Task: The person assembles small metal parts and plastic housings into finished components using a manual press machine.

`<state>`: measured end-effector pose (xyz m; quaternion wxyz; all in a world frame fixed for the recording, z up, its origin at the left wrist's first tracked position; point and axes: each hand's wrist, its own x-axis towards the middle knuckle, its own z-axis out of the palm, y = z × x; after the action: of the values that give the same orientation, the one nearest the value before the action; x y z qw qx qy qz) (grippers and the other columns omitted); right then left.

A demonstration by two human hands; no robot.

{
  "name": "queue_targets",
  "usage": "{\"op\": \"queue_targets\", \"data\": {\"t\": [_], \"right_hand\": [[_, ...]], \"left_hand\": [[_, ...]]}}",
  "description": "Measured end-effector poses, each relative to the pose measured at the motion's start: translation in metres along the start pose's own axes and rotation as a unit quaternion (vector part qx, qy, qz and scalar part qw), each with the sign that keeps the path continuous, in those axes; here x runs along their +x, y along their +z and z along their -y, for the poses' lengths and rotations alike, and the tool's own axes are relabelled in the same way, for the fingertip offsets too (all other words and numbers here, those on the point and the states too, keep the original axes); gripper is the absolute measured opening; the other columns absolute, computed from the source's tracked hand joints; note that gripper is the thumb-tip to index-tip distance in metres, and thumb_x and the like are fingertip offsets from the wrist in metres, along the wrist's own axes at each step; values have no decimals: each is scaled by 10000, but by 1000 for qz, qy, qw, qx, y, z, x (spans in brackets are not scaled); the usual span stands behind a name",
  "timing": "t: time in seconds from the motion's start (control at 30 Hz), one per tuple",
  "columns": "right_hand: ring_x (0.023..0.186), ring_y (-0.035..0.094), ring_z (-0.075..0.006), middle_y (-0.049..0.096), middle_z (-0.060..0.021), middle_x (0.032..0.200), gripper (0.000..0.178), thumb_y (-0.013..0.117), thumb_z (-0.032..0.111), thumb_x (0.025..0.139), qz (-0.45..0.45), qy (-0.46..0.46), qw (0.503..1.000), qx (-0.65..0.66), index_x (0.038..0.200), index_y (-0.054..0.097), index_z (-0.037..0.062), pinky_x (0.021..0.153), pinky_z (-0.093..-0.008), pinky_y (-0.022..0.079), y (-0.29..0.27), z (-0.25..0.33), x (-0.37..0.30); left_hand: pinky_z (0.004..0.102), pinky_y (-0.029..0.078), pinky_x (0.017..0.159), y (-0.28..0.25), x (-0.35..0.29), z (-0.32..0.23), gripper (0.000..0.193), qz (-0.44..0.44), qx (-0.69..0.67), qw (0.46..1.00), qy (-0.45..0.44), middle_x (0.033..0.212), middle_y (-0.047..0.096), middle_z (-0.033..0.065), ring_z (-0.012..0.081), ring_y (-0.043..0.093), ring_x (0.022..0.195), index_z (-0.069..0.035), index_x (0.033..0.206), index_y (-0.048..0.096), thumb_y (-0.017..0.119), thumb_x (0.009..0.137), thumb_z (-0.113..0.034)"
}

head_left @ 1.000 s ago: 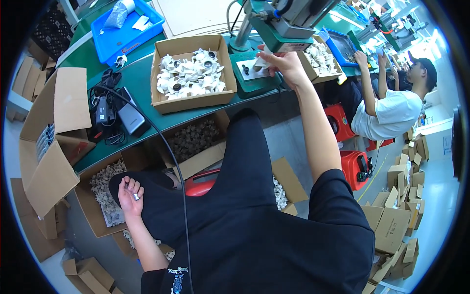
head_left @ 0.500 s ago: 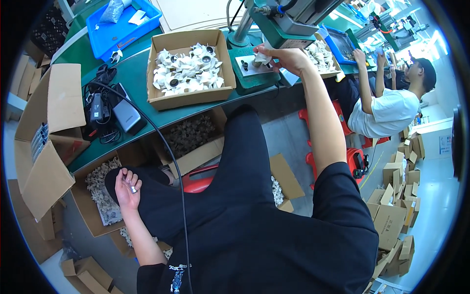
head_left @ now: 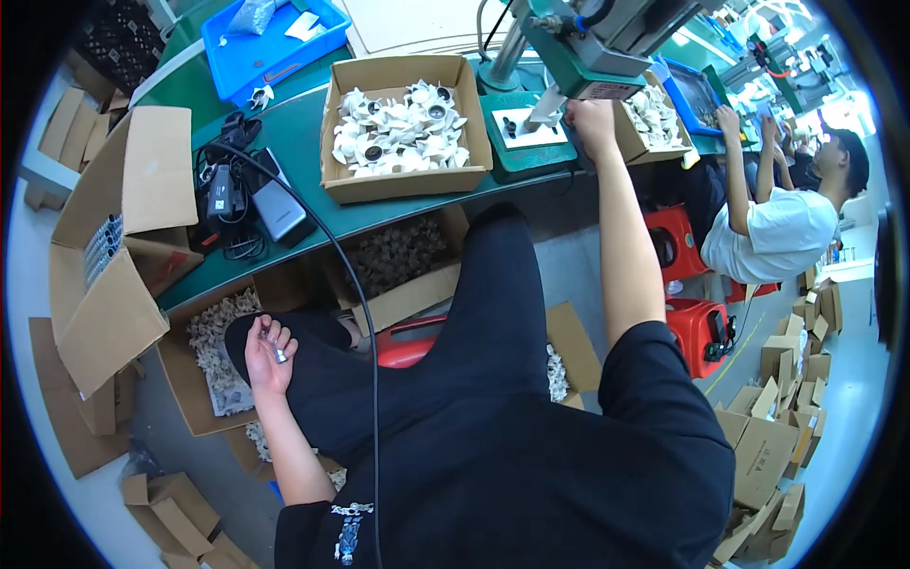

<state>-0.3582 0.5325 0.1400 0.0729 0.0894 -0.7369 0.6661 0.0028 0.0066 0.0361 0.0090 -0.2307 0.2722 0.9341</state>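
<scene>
My right hand [head_left: 593,129] is beside the green bench press [head_left: 580,83], its fingers curled in; what they grip, if anything, is hidden. Just left of it a white bladed fan wheel [head_left: 547,106] stands under the press head, on the pale fixture plate [head_left: 523,138]. A small dark peg [head_left: 510,125] sticks up from that plate. Over my left thigh, my left hand [head_left: 269,358] is palm up with curled fingers around a small shiny metal piece [head_left: 282,357].
An open carton of white fan wheels [head_left: 406,180] stands left of the press, another carton [head_left: 654,123] right of it. A blue tray [head_left: 275,66] and black power adapters [head_left: 227,194] share the bench. A black cable [head_left: 353,275] crosses my view. A co-worker [head_left: 773,232] sits at right.
My right hand has let go of the white fan wheel, now on the fixture, and moved right with its fingers curled. The whole view has shifted slightly; my left hand keeps its pose.
</scene>
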Motion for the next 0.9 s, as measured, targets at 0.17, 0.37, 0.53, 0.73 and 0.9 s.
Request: {"op": "queue_targets", "data": {"t": [0.17, 0.37, 0.53, 0.73, 0.9], "right_hand": [[732, 608, -157, 657, -118, 839, 211, 613, 134, 795, 13, -58, 971, -231, 829, 627, -74, 655, -289, 466, 18, 20, -22], [888, 594, -142, 670, -73, 916, 264, 716, 126, 750, 50, -189, 961, -193, 924, 636, -55, 813, -299, 442, 63, 46, -66], [864, 608, -188, 676, -84, 940, 361, 760, 108, 747, -111, -285, 896, -323, 1070, 652, -14, 821, -323, 460, 91, 65, -91], [966, 595, -255, 652, -107, 1039, 400, 782, 166, 752, -40, -390, 848, -357, 1104, 651, 27, 838, -348, 463, 154, 119, -133], [1036, 572, -263, 634, -99, 1116, 393, 768, 181, 767, 94, -348, 900, -246, 1120, 648, 58, 875, -372, 445, 184, 131, -164]], "left_hand": [[261, 316, 492, 2, 8, 3, 205, 3, -9, 1000, 12, 673, 387, -18, 106, 380, 577, -117, 911, 512, 458, 1000, -293], [263, 328, 502, 17, 2, 27, 253, 54, -18, 997, -57, 707, 400, -19, 118, 399, 590, -90, 1001, 543, 472, 980, -332], [269, 353, 517, 56, -8, 61, 454, 77, -72, 989, -102, 799, 463, -5, 127, 426, 602, 2, 1343, 454, 431, 971, -257], [238, 378, 499, 121, -2, 95, 470, 185, -83, 966, -161, 1025, 606, 50, 87, 426, 572, 33, 1388, 398, 398, 987, -212], [231, 387, 492, 154, -13, 95, 443, 186, -75, 965, -172, 1052, 616, 62, 75, 419, 563, 41, 1372, 416, 393, 991, -184]]}}
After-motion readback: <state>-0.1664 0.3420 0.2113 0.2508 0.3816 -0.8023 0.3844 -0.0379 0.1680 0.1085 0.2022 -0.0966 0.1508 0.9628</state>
